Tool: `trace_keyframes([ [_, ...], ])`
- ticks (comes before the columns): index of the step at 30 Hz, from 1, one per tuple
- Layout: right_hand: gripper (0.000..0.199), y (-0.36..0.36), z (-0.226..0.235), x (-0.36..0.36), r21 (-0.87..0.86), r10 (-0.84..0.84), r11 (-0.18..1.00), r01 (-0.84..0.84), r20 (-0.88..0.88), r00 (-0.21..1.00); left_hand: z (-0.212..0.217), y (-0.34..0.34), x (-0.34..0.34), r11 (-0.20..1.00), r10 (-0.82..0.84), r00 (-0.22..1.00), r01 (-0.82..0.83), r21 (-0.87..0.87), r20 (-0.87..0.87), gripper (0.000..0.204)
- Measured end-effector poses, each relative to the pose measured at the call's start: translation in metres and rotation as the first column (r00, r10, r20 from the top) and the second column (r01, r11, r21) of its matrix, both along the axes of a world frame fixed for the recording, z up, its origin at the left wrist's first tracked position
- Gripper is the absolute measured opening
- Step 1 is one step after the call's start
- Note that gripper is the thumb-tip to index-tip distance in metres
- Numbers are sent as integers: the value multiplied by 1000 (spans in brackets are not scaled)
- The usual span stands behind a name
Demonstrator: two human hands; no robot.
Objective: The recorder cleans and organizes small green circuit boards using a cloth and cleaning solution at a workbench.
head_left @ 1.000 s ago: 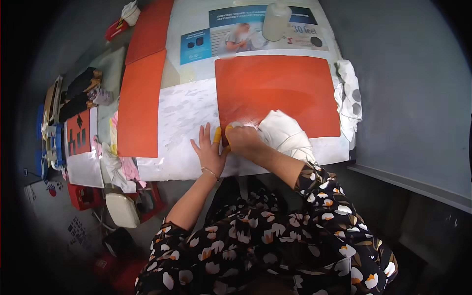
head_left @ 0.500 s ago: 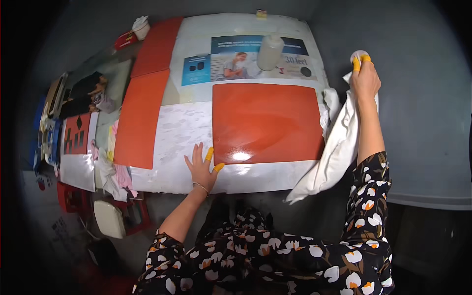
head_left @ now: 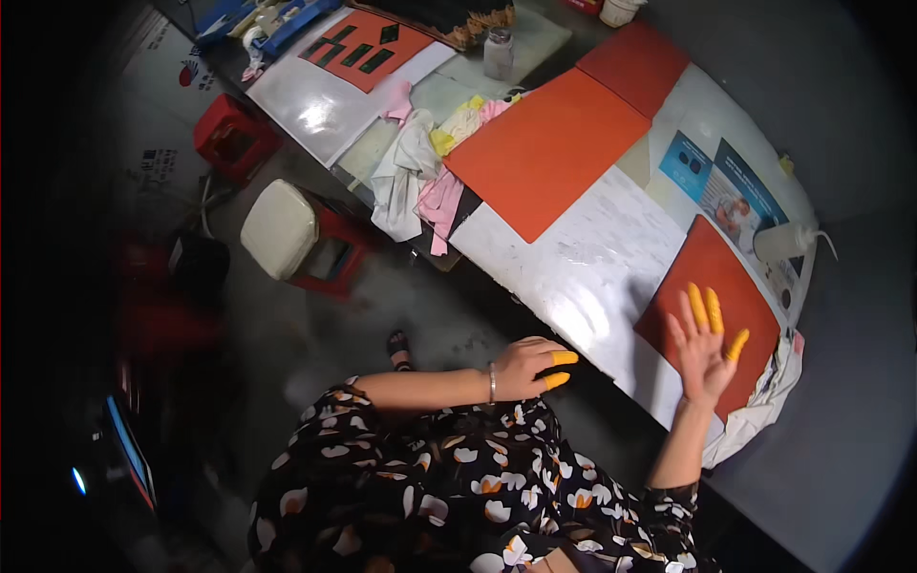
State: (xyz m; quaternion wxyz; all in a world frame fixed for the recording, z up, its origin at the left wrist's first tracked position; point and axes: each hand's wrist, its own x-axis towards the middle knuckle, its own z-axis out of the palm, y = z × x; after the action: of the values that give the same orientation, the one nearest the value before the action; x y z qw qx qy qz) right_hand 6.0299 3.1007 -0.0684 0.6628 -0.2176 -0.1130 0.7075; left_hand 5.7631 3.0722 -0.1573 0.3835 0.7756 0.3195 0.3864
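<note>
The white-topped table (head_left: 583, 263) runs diagonally under everything. Across its middle lies a long orange-red sheet (head_left: 554, 158), and nearer the person's right side lies a smaller red sheet (head_left: 707, 267), flat beneath the right hand. That smaller sheet could skew or crease if the hand came down and dragged sideways, since no weight is seen on it.

A white cloth (head_left: 755, 420) lies bunched beside the smaller sheet at the table's edge; a snag from the right sleeve (head_left: 676, 501) could pull it to the floor. Just beyond the same sheet, a squeeze bottle (head_left: 783, 243) with a thin spout could leak if knocked, for instance by a wide reach.

The right hand (head_left: 702, 358) hangs above the red sheet, palm showing, digits spread, holding nothing and seemingly apart from the surface. The left hand (head_left: 527, 371) is in front of the table's near edge, thumb and forefinger slightly apart with nothing seen between them; its palm is hidden.

Smallest are the yellow finger covers (head_left: 714, 310), 3 on the right hand and 2 on the left; a loose fit could let 1 slip off.
</note>
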Motion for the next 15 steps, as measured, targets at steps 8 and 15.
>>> trace_keyframes([
  [8,85,86,-21,-312,58,272,962,-266,-257,927,-106,1,-333,853,-347,249,-317,-415,-904,56],
  [15,42,129,-64,-422,-130,351,936,-327,415,840,-292,-63,-576,201,405,607,-788,-581,-684,37],
])
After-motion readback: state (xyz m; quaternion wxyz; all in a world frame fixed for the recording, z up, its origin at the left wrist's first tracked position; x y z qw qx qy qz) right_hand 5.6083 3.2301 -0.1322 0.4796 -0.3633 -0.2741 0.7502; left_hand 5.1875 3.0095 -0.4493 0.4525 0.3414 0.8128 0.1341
